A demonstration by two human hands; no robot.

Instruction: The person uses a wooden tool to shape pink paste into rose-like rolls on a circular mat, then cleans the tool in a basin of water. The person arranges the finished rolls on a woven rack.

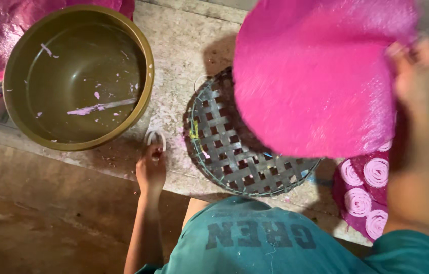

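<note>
Right hand [411, 71], blurred, upper right, pinches a round pink sheet [316, 76] above a woven bamboo tray [227, 147] at centre. Left hand [151, 167] pinches a small white ring [154, 138] on the table [184, 50], below a large olive metal bowl [80, 76] upper left.

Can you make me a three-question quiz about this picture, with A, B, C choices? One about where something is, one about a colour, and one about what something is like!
1. Where is the woven tray?
A. inside the bowl
B. on the stone ledge, right of the bowl
C. on the floor

2. What colour is the round sheet?
A. pink
B. green
C. white

3. What is the big bowl like inside?
A. full of rolls
B. covered by a lid
C. nearly empty, with pink scraps

Answers: 1 B, it lies on the ledge beside the bowl. 2 A, the right hand lifts a bright pink sheet. 3 C, only pink bits cling inside.
</note>
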